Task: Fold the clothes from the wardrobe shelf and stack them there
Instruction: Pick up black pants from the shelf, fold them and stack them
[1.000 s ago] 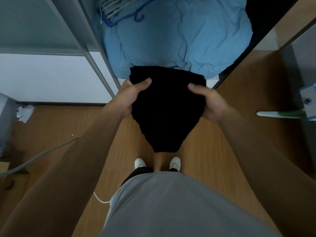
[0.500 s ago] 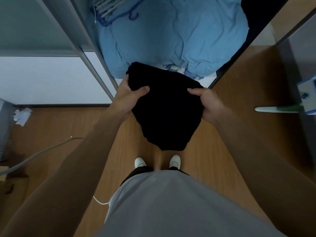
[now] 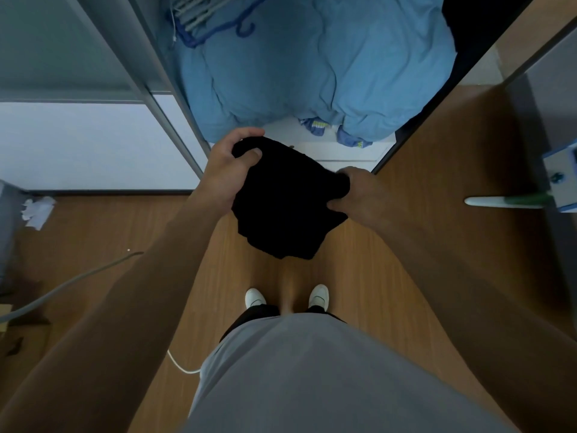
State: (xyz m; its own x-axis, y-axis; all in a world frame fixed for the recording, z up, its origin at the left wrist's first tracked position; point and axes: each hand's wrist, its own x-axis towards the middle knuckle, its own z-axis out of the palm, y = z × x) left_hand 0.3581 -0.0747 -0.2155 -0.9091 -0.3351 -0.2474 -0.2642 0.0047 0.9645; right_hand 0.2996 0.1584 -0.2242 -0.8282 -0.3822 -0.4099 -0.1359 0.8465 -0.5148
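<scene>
Midair before white wardrobe shelf point(image 3: 340, 148), left grip point(image 3: 229, 168) and right grip point(image 3: 359, 195) clench opposite edges of soft black fabric garment point(image 3: 281, 214), likely so fold holds together for stacking.

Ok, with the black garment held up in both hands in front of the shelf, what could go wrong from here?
1. The black garment hangs in mid-air, with the left hand and right hand gripping only its upper part. The loose lower end could make the fold sag or slip apart.
2. The blue bedding fills most of the white shelf, leaving only a narrow front strip, so a stack there might slide off.
</scene>
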